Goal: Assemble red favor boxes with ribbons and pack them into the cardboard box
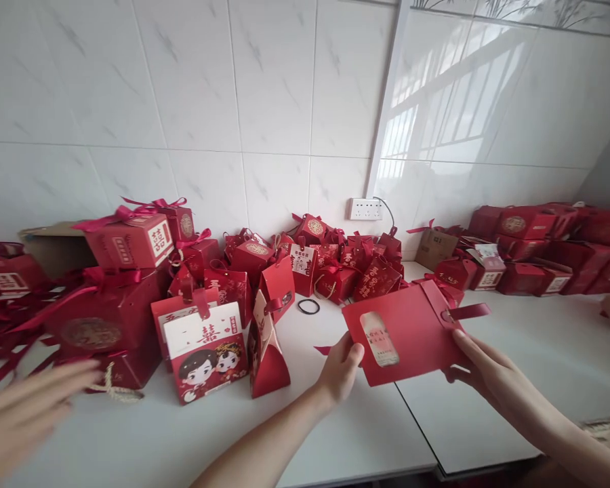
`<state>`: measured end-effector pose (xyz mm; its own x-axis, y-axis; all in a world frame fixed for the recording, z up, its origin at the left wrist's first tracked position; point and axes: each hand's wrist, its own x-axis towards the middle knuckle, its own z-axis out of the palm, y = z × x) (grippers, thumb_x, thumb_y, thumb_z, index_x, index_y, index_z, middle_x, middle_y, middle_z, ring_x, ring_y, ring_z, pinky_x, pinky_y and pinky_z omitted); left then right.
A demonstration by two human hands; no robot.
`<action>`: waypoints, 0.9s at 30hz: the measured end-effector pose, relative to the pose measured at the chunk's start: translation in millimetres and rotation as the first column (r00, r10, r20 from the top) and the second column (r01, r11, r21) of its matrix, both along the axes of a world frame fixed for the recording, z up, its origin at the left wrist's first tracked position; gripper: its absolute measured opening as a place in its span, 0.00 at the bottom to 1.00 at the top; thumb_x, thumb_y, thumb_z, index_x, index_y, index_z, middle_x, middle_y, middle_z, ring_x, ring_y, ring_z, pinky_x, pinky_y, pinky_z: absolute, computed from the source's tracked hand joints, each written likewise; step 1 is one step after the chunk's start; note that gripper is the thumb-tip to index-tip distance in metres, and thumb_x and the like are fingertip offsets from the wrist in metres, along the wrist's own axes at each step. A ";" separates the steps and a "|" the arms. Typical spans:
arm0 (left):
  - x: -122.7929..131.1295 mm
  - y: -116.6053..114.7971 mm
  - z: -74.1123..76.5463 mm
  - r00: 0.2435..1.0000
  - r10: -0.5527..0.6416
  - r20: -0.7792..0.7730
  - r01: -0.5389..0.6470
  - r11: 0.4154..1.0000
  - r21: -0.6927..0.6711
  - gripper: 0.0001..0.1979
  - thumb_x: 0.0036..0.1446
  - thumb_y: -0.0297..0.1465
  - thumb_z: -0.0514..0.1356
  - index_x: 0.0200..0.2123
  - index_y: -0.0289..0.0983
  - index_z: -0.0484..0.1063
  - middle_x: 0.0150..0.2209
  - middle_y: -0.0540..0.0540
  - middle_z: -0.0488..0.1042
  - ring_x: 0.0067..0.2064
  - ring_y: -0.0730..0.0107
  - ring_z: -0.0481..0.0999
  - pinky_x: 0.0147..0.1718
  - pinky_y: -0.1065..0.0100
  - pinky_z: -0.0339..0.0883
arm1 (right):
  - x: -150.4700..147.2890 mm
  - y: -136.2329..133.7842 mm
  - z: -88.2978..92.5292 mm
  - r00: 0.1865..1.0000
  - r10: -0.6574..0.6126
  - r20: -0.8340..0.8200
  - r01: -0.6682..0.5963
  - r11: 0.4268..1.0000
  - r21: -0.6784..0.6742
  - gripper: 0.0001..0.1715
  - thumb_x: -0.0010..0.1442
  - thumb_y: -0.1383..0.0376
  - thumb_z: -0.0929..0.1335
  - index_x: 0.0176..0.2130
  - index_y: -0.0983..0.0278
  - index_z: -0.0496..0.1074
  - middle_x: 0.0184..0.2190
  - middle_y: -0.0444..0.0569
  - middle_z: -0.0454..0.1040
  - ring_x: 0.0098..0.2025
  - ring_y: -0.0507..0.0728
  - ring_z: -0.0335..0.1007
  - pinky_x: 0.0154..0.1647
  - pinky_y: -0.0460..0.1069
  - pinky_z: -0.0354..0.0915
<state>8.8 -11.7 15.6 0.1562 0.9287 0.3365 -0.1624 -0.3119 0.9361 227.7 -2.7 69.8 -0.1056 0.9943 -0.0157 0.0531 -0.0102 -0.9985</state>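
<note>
Over the white table (pixel 335 434) I hold a flat, folded red paper box (pixel 411 325) with both hands. It has a small printed label window and a red strap (pixel 468 312) sticking out to the right. My left hand (pixel 341 369) pinches its lower left corner, thumb on top. My right hand (pixel 480 369) grips its lower right edge with the fingers closed on the card.
Several assembled red gift boxes with ribbons are piled along the tiled wall (pixel 264 264), including a cartoon-couple box (pixel 206 359). A black hair tie (pixel 308 306) lies on the table. A blurred hand of another person (pixel 25 413) reaches in at the lower left. A wall socket (pixel 364 208) sits in the corner.
</note>
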 end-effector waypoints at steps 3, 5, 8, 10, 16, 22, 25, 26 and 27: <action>-0.4 0.1 -0.7 1.000 0.007 -0.015 -0.007 1.000 0.002 0.25 0.56 0.50 0.48 0.44 0.36 0.67 0.44 0.41 0.73 0.46 0.56 0.71 0.47 0.58 0.63 | 0.6 0.4 -0.4 1.000 -0.008 0.014 0.008 1.000 -0.012 0.25 0.49 0.42 0.67 0.26 0.61 0.67 0.24 0.45 0.64 0.26 0.54 0.61 0.31 0.49 0.68; -0.4 -0.4 0.1 1.000 0.007 -0.017 -0.007 1.000 0.006 0.25 0.57 0.49 0.48 0.45 0.36 0.66 0.44 0.41 0.73 0.46 0.56 0.71 0.47 0.58 0.63 | 0.6 0.0 -0.4 1.000 -0.008 0.017 0.008 1.000 -0.012 0.25 0.49 0.42 0.67 0.26 0.61 0.67 0.24 0.45 0.64 0.26 0.54 0.61 0.31 0.49 0.69; -0.2 -0.8 1.3 1.000 0.010 -0.018 -0.009 1.000 0.023 0.23 0.58 0.48 0.48 0.46 0.37 0.66 0.45 0.42 0.73 0.47 0.56 0.70 0.47 0.58 0.63 | 0.6 -1.1 -0.2 1.000 -0.004 -0.002 0.004 1.000 -0.010 0.25 0.49 0.42 0.67 0.28 0.62 0.69 0.24 0.44 0.64 0.26 0.53 0.61 0.30 0.48 0.69; -0.5 -0.1 0.8 1.000 0.007 -0.024 -0.007 0.999 0.034 0.22 0.58 0.47 0.49 0.47 0.37 0.66 0.46 0.43 0.72 0.48 0.56 0.70 0.48 0.58 0.62 | 0.7 -1.2 0.1 1.000 0.007 -0.030 -0.007 1.000 -0.011 0.25 0.49 0.43 0.67 0.29 0.62 0.70 0.24 0.44 0.65 0.26 0.52 0.61 0.29 0.47 0.69; -3.0 3.3 -4.2 0.988 0.103 -0.117 -0.090 0.990 0.108 0.22 0.55 0.43 0.53 0.48 0.37 0.63 0.44 0.42 0.72 0.43 0.60 0.71 0.44 0.59 0.64 | -0.3 2.5 0.1 0.993 0.000 -0.121 -0.001 1.000 -0.013 0.27 0.44 0.45 0.72 0.37 0.61 0.72 0.35 0.46 0.71 0.35 0.54 0.65 0.31 0.47 0.70; -6.4 4.5 -3.6 0.960 0.203 -0.195 -0.102 0.896 0.432 0.33 0.46 0.37 0.59 0.56 0.38 0.54 0.48 0.40 0.68 0.47 0.56 0.69 0.44 0.58 0.66 | -0.1 6.3 0.6 0.964 0.089 -0.251 -0.076 0.995 0.062 0.22 0.46 0.49 0.72 0.36 0.61 0.71 0.39 0.47 0.71 0.41 0.58 0.68 0.43 0.56 0.68; -8.2 7.1 -8.5 0.944 0.250 -0.214 -0.103 0.843 0.528 0.38 0.42 0.35 0.61 0.58 0.39 0.51 0.51 0.38 0.65 0.49 0.51 0.68 0.44 0.53 0.66 | 0.2 6.1 1.9 0.944 0.127 -0.305 -0.090 0.987 0.133 0.16 0.47 0.56 0.72 0.35 0.60 0.71 0.36 0.44 0.72 0.40 0.56 0.68 0.44 0.55 0.67; -8.6 7.8 -10.3 0.945 0.245 -0.218 -0.092 0.835 0.543 0.41 0.41 0.35 0.62 0.59 0.41 0.50 0.53 0.37 0.63 0.51 0.49 0.66 0.45 0.51 0.66 | 0.2 5.5 2.6 0.942 0.133 -0.309 -0.088 0.984 0.156 0.14 0.47 0.58 0.72 0.35 0.59 0.71 0.35 0.44 0.72 0.40 0.56 0.68 0.44 0.54 0.67; -9.0 8.4 -11.7 0.949 0.230 -0.215 -0.076 0.831 0.551 0.43 0.40 0.36 0.63 0.60 0.42 0.48 0.55 0.37 0.61 0.53 0.46 0.64 0.46 0.49 0.65 | 0.2 4.8 3.3 0.941 0.136 -0.309 -0.084 0.981 0.173 0.13 0.46 0.60 0.72 0.34 0.59 0.71 0.35 0.43 0.72 0.39 0.55 0.68 0.43 0.54 0.66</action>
<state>-0.2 -3.3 3.9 0.1803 0.6369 0.7495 0.1560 -0.7709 0.6176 227.9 2.1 73.1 -0.1885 0.9635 0.1903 -0.2750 0.1343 -0.9520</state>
